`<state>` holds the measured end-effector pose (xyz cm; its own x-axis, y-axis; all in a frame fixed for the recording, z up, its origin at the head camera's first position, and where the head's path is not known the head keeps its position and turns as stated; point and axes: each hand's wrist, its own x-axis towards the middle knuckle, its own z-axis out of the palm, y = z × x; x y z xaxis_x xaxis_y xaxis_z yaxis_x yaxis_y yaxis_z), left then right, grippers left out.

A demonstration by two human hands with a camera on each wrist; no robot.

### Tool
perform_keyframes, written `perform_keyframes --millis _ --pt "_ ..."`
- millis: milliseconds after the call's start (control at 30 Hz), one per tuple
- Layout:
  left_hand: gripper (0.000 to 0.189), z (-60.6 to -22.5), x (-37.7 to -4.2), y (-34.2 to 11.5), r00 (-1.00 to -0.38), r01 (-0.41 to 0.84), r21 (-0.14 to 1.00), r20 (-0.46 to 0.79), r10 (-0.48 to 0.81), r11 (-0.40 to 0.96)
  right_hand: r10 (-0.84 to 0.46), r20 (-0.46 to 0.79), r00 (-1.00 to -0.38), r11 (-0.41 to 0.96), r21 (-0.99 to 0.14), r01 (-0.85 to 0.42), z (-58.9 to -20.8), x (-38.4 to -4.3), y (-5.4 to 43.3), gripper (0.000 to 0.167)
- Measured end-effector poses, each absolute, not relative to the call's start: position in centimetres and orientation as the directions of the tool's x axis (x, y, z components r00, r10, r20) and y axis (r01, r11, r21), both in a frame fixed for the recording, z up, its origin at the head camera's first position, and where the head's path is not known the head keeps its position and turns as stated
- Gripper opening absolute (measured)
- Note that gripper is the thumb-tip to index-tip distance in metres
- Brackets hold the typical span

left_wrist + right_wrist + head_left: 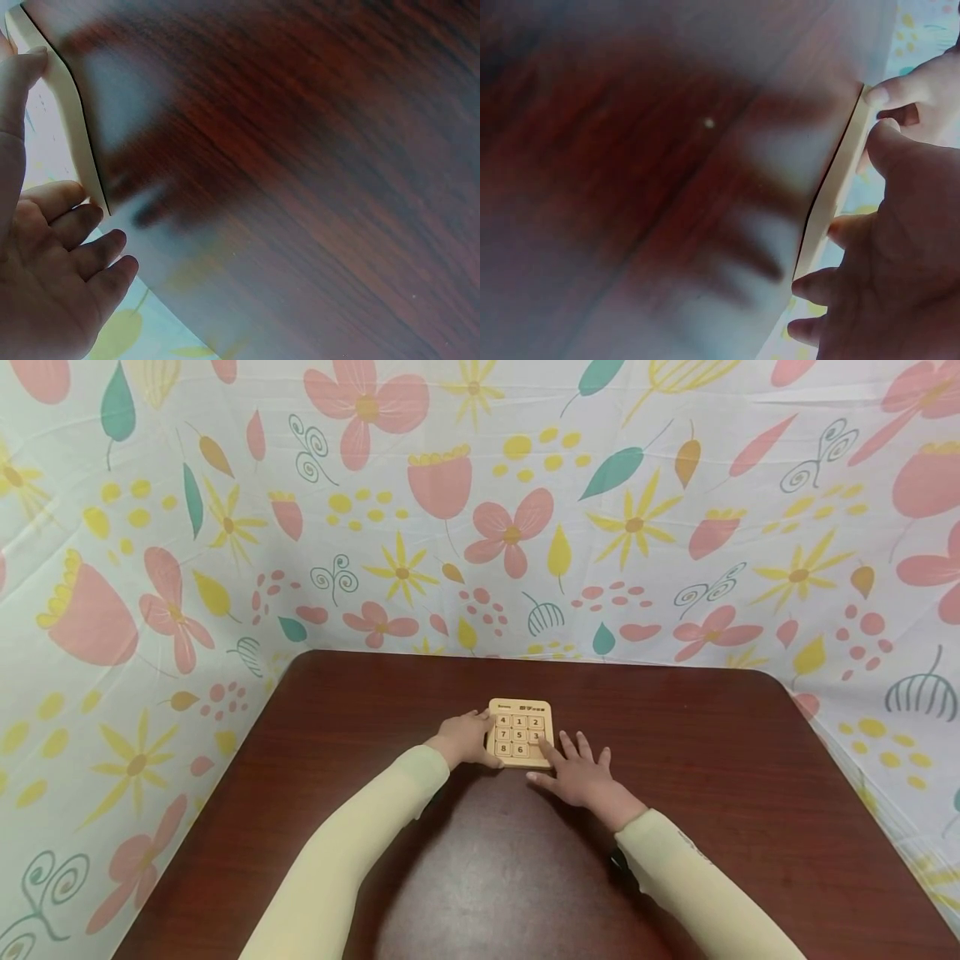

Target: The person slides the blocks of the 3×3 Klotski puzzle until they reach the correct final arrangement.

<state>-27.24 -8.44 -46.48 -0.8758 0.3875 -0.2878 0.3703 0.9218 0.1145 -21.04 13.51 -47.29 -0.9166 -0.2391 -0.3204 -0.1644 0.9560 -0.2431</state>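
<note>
A light wooden number sliding puzzle (519,727) lies flat on the dark table. Its tiles read 4 1 2, 7 5 3 and 8 6 from the top row down, with a gap at the bottom right. My left hand (465,739) holds the board's left side, thumb at the near left corner and fingers along the edge. With spread fingers, my right hand (581,779) reaches in from the near right, its index fingertip on the 3 tile. Both wrist views show the board's pale edge (75,112) beside the hands; the tile faces are mostly hidden there.
The reddish-brown wooden table (720,760) has rounded far corners. A white cloth (525,460) printed with flowers and leaves hangs behind it and along both sides. Soft shadows of the hands fall on the tabletop.
</note>
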Motion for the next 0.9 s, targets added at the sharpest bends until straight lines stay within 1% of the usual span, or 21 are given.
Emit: perform_keyframes --millis 500,900 --pt "0.096 -46.49 -27.18 -8.38 -0.877 0.368 0.108 -0.29 0.383 0.924 -0.227 -0.333 -0.915 0.956 -0.255 -0.144 -46.84 -21.1 13.45 0.078" --pt "0.096 -46.44 -27.08 -8.35 -0.88 0.362 0.12 -0.285 0.381 0.924 -0.24 -0.309 -0.92 0.954 -0.252 -0.165 -46.78 -21.13 13.41 0.077"
